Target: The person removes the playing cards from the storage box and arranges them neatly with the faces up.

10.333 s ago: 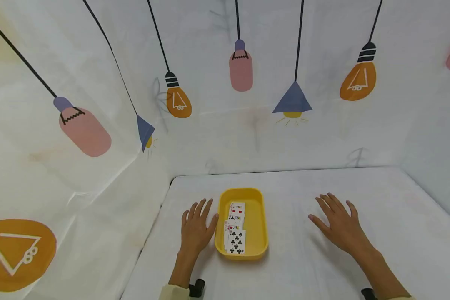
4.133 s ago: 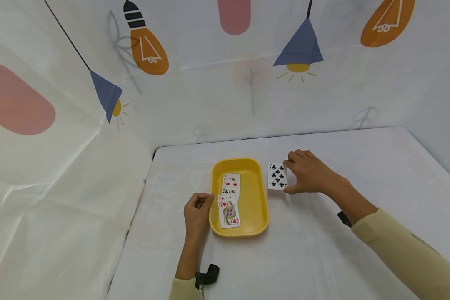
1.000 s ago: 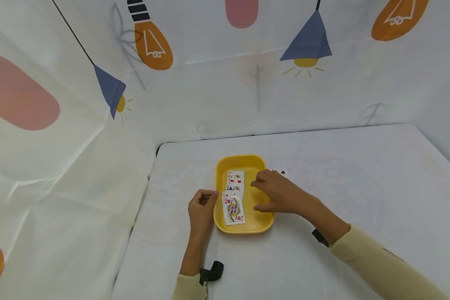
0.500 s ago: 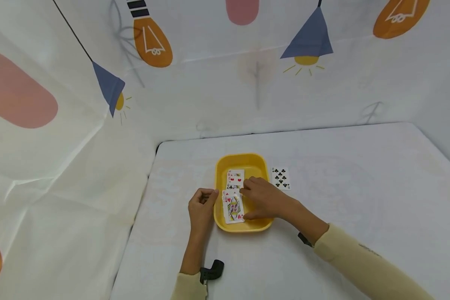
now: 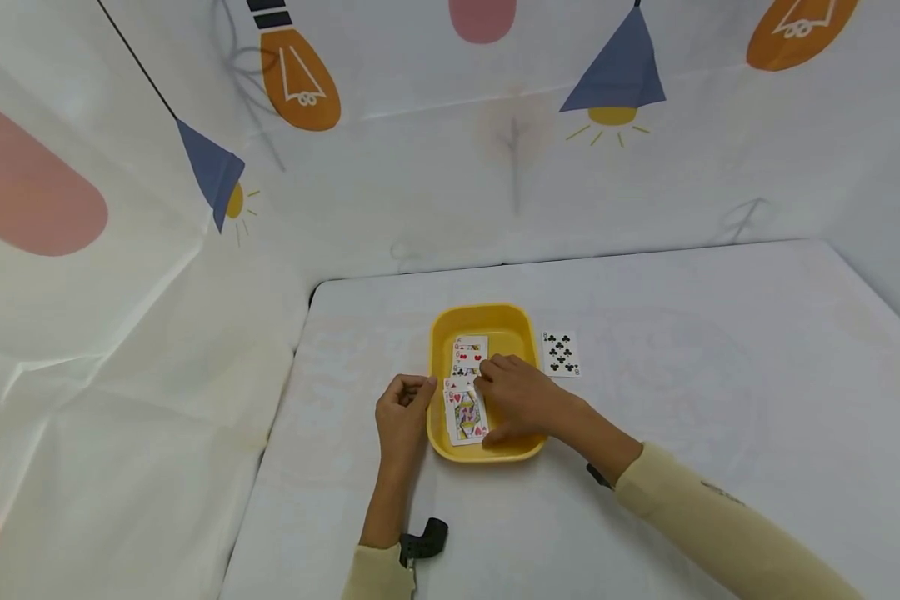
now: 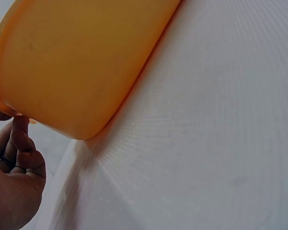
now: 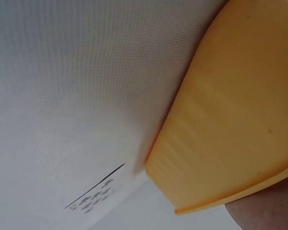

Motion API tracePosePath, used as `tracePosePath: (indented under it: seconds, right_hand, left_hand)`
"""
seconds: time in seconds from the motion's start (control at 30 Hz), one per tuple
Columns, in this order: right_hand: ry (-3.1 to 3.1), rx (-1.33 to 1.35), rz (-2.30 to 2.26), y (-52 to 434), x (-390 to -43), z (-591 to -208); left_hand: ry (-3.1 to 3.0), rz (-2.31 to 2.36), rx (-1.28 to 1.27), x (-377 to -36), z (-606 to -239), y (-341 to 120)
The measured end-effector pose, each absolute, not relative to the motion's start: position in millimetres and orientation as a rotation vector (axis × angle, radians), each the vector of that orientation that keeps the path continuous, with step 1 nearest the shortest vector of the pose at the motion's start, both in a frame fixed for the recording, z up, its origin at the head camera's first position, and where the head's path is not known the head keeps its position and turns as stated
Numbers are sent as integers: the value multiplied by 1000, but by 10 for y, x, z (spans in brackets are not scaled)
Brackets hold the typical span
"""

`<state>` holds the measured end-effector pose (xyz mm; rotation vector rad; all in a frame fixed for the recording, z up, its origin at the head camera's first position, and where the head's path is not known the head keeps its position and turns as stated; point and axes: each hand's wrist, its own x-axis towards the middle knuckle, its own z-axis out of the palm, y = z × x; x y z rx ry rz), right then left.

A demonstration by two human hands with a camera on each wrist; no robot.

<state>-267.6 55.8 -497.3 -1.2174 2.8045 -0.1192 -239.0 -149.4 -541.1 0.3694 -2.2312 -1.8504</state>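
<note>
A yellow tray [image 5: 510, 340] holds an overlapping column of playing cards [image 5: 469, 355] along its left side. The queen of hearts [image 5: 467, 417] lies uppermost at the near end. My right hand [image 5: 523, 400] reaches over the tray's right wall, fingers at the queen's upper right corner and thumb at its lower right corner, pinching it. My left hand [image 5: 403, 421] pinches the tray's left rim. In the left wrist view, that hand's curled fingers [image 6: 25, 143] meet the rim. The right wrist view shows the tray's outer wall [image 7: 230, 105], which hides most of the right hand.
An eight of clubs [image 5: 561, 355] lies face up on the white table [image 5: 682, 367], just right of the tray. White sheeting printed with lamps [image 5: 618, 71] rises behind the table and on its left. A black wrist camera [image 5: 425, 540] sits at the left sleeve.
The eight of clubs has gone from atop the cards to the table right of the tray. My right hand has since moved left to the queen of hearts. My left hand stays at the rim.
</note>
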Motion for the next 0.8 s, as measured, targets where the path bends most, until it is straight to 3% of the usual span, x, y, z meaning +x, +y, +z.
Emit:
tracePosePath:
  seconds: [0.8]
  right_hand:
    - [2841,-1148,-32,504,-2673,-4992]
  left_hand:
    - [-2244,-1857,374,-2384,-5392,-1506]
